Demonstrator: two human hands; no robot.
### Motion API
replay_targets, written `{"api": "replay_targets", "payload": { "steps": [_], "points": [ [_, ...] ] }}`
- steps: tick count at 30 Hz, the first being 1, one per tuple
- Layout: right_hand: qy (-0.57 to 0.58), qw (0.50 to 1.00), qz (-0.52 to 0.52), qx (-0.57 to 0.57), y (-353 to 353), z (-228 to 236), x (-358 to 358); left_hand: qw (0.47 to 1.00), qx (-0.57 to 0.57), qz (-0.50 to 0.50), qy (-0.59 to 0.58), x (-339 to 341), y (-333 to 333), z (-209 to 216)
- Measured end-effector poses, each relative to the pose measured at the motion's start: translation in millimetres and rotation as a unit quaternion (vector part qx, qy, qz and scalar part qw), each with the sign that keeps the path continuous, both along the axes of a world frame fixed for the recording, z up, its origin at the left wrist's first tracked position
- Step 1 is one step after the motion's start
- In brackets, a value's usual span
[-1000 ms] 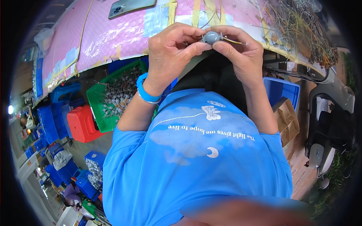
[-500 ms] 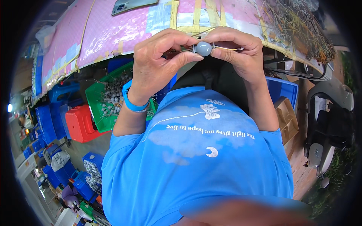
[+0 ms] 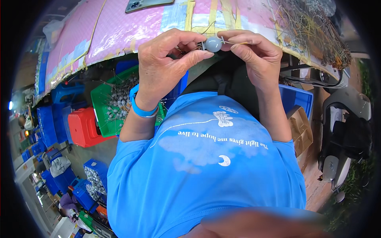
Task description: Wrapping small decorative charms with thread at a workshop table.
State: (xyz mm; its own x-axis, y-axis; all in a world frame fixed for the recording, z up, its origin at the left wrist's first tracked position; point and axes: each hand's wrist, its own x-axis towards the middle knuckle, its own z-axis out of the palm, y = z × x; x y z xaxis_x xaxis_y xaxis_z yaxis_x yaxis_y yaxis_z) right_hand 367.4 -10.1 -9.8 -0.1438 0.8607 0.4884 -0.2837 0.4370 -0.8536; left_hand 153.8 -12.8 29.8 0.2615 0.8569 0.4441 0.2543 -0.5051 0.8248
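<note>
A glossy grey ball (image 3: 213,44) with metal prongs on both sides hangs in the air near the table's front edge. My left hand (image 3: 160,61) pinches its left side between thumb and fingers, with dark thin leads partly hidden behind the fingers. At its right side, my right hand (image 3: 260,53) has thumb and fingers drawn close around a thin yellowish wire (image 3: 243,42) that runs from the ball. How firmly the wire is gripped is hard to see. Similar grey balls with wire stems (image 3: 120,97) lie in a green bin (image 3: 97,101) to my left.
The pink, taped table (image 3: 115,29) bears a phone (image 3: 145,3) at its far side and a heap of thin wires (image 3: 317,31) at right. A red container (image 3: 81,127) stands left, a blue bin (image 3: 295,99) and cardboard box (image 3: 301,131) right, beside a parked scooter (image 3: 345,115).
The ball has moved slightly up in the picture. My right thumb and fingers have slid off the ball's right side, to the right along the wire; my left hand keeps its pinch.
</note>
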Motion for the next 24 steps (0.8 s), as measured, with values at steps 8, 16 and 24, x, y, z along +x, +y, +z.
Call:
{"api": "replay_targets", "payload": {
  "steps": [8,16,24],
  "points": [
    [0.068,0.997,0.032,-0.026,-14,2,-16,0.995,0.092,0.009,0.048,-2,-15,5],
    [0.116,0.991,0.030,-0.066,-27,15,-25,0.995,0.091,0.047,0.017,-6,-36,9],
    [0.026,0.997,0.057,-0.053,-34,22,-38,0.991,0.112,0.071,0.029,-24,-53,7]
  ]
}}
